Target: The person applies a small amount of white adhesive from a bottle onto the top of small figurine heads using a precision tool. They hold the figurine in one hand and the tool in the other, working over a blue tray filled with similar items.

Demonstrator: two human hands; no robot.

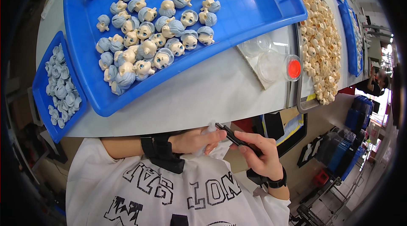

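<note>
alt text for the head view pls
A person's right hand holds a black tool beside the left hand. Beyond, a large blue tray of blue-haired doll heads sits on a white table, a smaller blue tray at its left.

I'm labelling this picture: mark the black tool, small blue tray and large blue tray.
Black tool [232, 136], head view: middle of its shaft.
Small blue tray [43, 102], head view: left wall.
Large blue tray [246, 9], head view: bare floor.
</note>
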